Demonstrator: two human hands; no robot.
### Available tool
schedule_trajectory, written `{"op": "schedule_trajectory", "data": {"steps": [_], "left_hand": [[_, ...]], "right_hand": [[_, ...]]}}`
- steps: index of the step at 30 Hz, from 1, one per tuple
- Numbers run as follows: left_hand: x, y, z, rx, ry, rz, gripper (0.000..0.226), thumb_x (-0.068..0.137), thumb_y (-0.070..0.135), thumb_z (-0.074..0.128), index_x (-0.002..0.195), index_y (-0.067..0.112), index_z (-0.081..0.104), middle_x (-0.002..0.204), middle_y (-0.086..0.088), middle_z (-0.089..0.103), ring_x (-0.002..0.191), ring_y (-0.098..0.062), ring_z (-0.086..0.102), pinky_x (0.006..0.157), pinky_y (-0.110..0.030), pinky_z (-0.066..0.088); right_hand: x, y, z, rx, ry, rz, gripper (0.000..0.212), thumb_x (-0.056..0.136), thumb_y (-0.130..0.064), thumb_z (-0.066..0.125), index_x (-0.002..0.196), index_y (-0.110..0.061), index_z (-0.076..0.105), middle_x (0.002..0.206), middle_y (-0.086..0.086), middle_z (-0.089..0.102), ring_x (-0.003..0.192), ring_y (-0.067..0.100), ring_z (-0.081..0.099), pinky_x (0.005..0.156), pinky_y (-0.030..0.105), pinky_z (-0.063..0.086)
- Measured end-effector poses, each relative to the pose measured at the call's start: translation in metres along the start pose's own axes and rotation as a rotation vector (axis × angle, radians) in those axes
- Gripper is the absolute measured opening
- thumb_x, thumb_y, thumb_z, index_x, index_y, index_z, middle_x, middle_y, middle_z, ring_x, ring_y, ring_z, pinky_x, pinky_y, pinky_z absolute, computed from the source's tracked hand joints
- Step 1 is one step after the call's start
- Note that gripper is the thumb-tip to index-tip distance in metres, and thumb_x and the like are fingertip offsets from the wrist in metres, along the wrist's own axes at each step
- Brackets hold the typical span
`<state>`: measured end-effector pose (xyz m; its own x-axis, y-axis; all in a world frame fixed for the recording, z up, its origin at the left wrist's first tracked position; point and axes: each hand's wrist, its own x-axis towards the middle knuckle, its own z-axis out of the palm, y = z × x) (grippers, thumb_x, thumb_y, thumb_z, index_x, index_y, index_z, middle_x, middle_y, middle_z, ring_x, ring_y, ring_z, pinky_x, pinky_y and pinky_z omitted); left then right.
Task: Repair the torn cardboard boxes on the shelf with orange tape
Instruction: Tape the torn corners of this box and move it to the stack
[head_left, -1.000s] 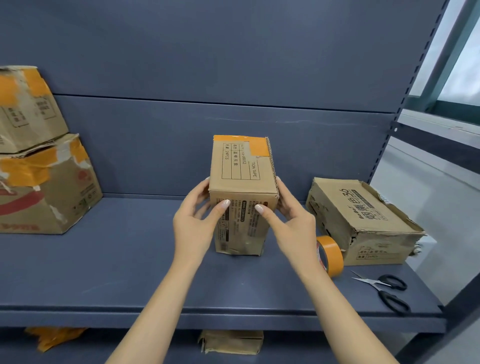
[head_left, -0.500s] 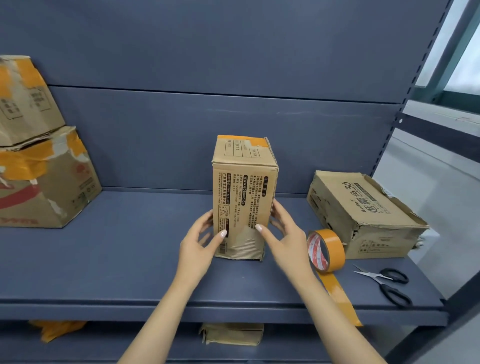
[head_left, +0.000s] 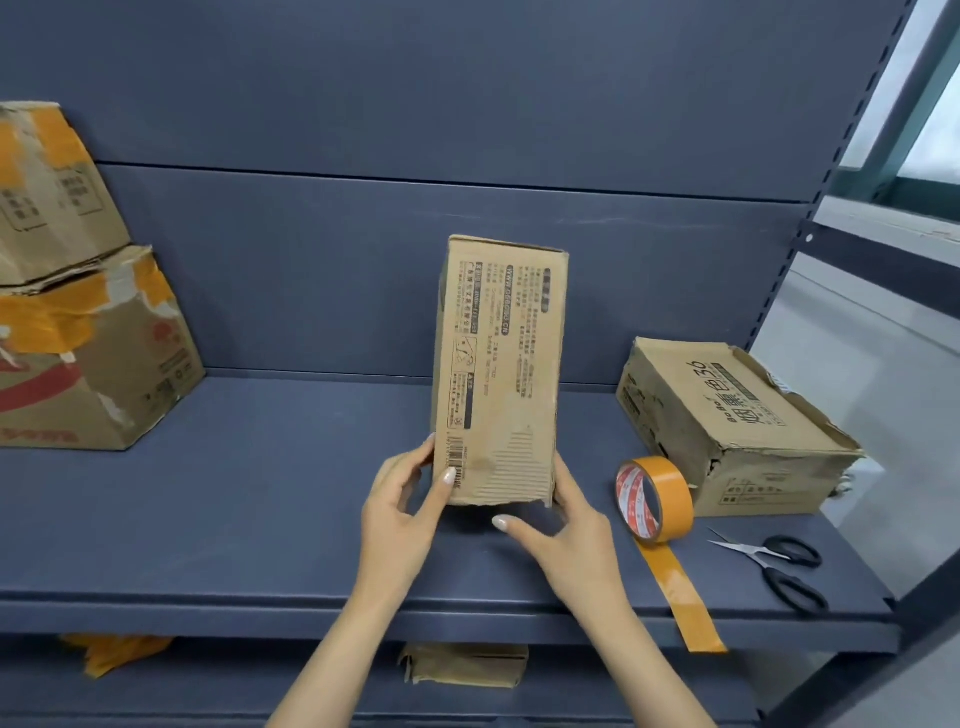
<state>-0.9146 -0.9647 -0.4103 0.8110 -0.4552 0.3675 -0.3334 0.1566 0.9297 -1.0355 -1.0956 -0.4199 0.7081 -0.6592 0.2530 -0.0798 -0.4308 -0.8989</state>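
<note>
A tall narrow cardboard box (head_left: 498, 364) is held upright in mid-shelf, its printed face toward me and its lower edge torn with bare corrugation showing. My left hand (head_left: 402, 512) grips its lower left corner, thumb on the front. My right hand (head_left: 563, 535) holds the lower right edge, with the thumb stretched out under the box. A roll of orange tape (head_left: 654, 499) stands on edge to the right, a loose strip (head_left: 680, 597) trailing over the shelf's front edge.
A torn flat box (head_left: 737, 426) lies at the right, black scissors (head_left: 779, 564) in front of it. Two taped boxes (head_left: 78, 322) are stacked at the left. The dark blue shelf (head_left: 234, 519) has a back panel. A lower shelf holds another box (head_left: 465, 665) and orange scraps (head_left: 111, 652).
The box has tipped so its taped top faces away and the printed side faces me. Both hands slid down from its upper half to its bottom corners.
</note>
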Motion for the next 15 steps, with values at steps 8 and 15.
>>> {"op": "schedule_trajectory", "data": {"steps": [8,15], "left_hand": [[-0.004,0.025,0.001,-0.08,-0.069,0.02,0.055,0.075,0.028,0.071,0.128,0.019,0.059,0.128,0.012,0.059,0.122,-0.002,0.053,0.1,-0.02,0.046],[0.002,0.021,0.005,0.008,-0.09,-0.01,0.058,0.074,0.034,0.07,0.129,0.02,0.059,0.126,0.012,0.059,0.118,0.004,0.053,0.083,-0.004,0.044]], "right_hand": [[-0.001,-0.013,-0.01,-0.015,0.145,-0.074,0.059,0.091,-0.017,0.067,0.143,-0.033,0.045,0.11,-0.05,0.054,0.112,-0.021,0.049,0.091,0.002,0.038],[0.001,-0.02,-0.014,-0.03,0.139,-0.08,0.065,0.086,-0.049,0.056,0.146,-0.028,0.043,0.117,-0.025,0.061,0.093,-0.021,0.055,0.08,0.009,0.049]]}}
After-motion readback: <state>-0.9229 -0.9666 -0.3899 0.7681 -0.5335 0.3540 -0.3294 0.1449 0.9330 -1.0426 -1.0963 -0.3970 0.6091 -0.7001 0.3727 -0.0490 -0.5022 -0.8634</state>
